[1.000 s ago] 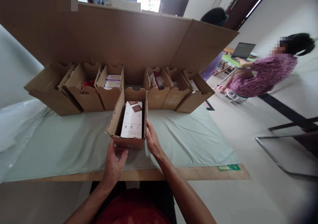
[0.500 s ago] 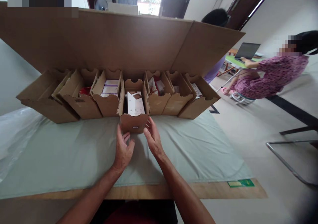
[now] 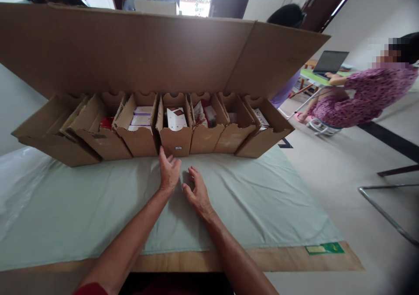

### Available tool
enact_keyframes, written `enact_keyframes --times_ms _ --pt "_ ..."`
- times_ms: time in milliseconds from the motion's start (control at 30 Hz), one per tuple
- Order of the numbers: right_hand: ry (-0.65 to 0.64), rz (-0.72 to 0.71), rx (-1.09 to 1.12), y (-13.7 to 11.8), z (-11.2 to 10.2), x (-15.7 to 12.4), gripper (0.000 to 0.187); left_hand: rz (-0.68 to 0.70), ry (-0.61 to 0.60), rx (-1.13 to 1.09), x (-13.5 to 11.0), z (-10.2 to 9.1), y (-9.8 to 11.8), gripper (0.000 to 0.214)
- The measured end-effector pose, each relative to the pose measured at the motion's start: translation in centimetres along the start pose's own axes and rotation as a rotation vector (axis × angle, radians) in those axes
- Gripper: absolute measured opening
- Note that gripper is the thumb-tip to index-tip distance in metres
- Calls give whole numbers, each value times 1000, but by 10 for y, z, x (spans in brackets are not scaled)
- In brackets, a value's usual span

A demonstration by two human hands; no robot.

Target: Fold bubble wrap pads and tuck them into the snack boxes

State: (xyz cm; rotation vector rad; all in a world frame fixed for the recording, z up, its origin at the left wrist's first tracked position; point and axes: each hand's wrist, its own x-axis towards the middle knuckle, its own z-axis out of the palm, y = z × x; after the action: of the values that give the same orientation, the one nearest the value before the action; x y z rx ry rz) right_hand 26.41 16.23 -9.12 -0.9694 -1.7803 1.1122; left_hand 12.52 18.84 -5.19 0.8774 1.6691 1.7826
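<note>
1. The left hand (image 3: 169,170) is stretched forward with its fingers spread open. Nothing is gripped, and its fingertips are seen at the lower front wall of an open-topped brown cardboard bin (image 3: 173,143); whether they touch it cannot be told.
2. The right hand (image 3: 196,192) is held just beside the left hand, low over a pale green cloth (image 3: 98,199). Its fingers are loosely curled and nothing is held.
3. The open-topped brown cardboard bin is placed in line within a row of similar brown cardboard bins (image 3: 139,140), between two neighbours.
4. A white carton with a brown patch (image 3: 176,119) is seen standing inside that bin.
5. A tall brown cardboard sheet (image 3: 131,50) is stood upright behind the row.
6. The cloth is spread over a wooden table (image 3: 196,262), on whose near edge a green label (image 3: 324,248) is stuck.
7. At the far right, a person in a purple patterned garment (image 3: 360,98) is seated at a dark laptop (image 3: 330,61).
</note>
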Motion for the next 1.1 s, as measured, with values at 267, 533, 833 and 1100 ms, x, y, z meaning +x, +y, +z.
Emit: enact_keyframes --times_ms 267,533,833,1100 --pt "26 -84 -56 6 -2 2 56 231 34 238 -6 -49 17 65" --pt "20 -97 -101 9 -4 4 47 788 102 857 43 -112 102 49" --pt "111 -93 -40 14 -1 17 37 772 -259 1185 98 -114 140 14" --pt "187 18 99 1 -2 25 33 871 -437 1155 -18 -100 158 16"
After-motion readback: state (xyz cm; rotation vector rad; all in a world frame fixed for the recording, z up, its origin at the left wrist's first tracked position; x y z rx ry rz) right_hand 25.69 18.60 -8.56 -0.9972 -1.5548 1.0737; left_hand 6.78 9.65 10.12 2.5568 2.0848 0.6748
